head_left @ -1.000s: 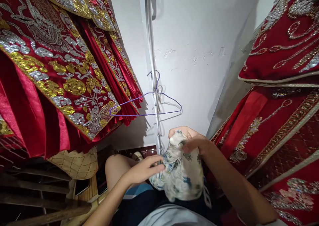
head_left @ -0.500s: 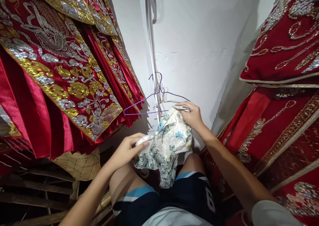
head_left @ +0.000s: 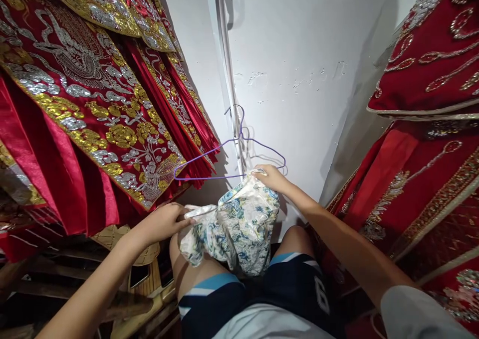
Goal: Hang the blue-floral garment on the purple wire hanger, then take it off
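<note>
A white garment (head_left: 245,224) with blue and green flowers hangs bunched between my two hands, above my knees; its exact kind is hard to tell. My left hand (head_left: 166,222) grips one edge of it, thumb and fingers pinched together. At its upper right edge my right hand (head_left: 270,176) is closed on the cloth, just below the bottom bar of a purple clothes hanger (head_left: 202,158). The hanger carries no clothing. Its hook is up by a pale vertical strip (head_left: 224,60) on the wall, and its left end hangs lower than its right.
Red robes (head_left: 90,94) with gold and silver embroidery hang at the left. Beaded red garments (head_left: 422,154) fill the right side. Behind the hanger is a white wall (head_left: 292,45) with peeling paint. Wooden slats (head_left: 138,309) and a phone-like dark object (head_left: 139,276) lie low at the left.
Both hands and the garment have moved left, my left hand farther, so the cloth is spread wider. My right hand is slightly lower. The hanger has tilted down at its left end.
</note>
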